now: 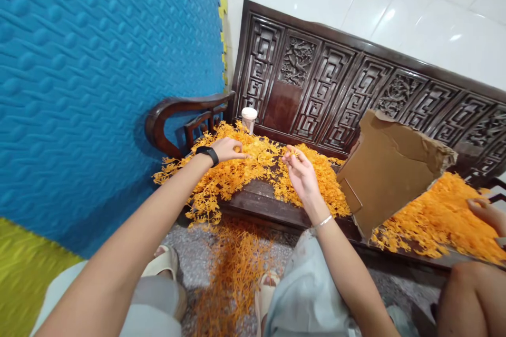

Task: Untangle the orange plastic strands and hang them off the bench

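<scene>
My left hand [228,149], with a black band on its wrist, is over the left heap of orange plastic flower pieces [233,174]. Its thumb and fingertips curl together in a pinch; what lies between them blends into the orange behind. Turned partly palm up, my right hand [301,172] wears a thin bracelet and pinches a small orange flower piece [293,153] between thumb and fingers. Beneath and beside it spreads a second orange heap [326,179]. Both heaps lie on a dark carved wooden bench [256,201].
A lidded white cup [249,119] stands by the backrest. Right of my hands, a cardboard sheet [391,168] leans upright beside another orange pile [446,216], where a co-worker's hand [486,215] rests. Orange stems [233,279] cover the floor between my feet. A blue foam mat [98,63] is at left.
</scene>
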{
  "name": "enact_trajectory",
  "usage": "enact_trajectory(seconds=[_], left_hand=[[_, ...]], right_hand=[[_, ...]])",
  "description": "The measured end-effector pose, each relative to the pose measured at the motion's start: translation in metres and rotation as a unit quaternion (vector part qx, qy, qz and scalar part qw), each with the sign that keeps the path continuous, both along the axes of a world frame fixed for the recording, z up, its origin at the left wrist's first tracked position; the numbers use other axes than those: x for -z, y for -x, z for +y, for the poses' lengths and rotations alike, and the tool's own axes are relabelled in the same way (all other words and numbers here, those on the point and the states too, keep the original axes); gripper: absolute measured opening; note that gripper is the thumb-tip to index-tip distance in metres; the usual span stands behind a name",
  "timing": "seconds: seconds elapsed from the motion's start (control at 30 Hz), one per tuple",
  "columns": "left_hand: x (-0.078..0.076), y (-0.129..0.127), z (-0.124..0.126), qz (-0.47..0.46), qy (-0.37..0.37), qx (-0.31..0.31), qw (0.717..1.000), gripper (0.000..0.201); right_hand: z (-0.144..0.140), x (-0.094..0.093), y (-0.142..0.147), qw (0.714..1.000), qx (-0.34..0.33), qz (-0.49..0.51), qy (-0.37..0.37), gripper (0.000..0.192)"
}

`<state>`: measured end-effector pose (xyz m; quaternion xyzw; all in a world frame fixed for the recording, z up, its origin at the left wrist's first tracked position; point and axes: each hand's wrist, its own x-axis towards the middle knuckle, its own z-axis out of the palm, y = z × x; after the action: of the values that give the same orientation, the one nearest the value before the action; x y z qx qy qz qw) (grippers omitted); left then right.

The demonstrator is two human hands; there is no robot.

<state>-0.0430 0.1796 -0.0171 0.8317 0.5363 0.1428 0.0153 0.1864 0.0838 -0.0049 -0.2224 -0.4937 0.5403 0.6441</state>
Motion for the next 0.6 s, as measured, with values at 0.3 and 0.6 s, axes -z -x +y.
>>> enact_trajectory(seconds=[0.3,0.6], left_hand=[[0.011,0.018,-0.003,0.162,-0.087,0.045,0.982,0.063],[0.03,0.041,0.033,0.139,-0.161,0.056,0.976,0.039]], right_hand=[[-0.005,0.008,-0.004,0.999,-0.035,-0.027,0.03,0.014],[-0.01,0.014,-0.013,0.97,-0.11,-0.216,0.003,0.015]])
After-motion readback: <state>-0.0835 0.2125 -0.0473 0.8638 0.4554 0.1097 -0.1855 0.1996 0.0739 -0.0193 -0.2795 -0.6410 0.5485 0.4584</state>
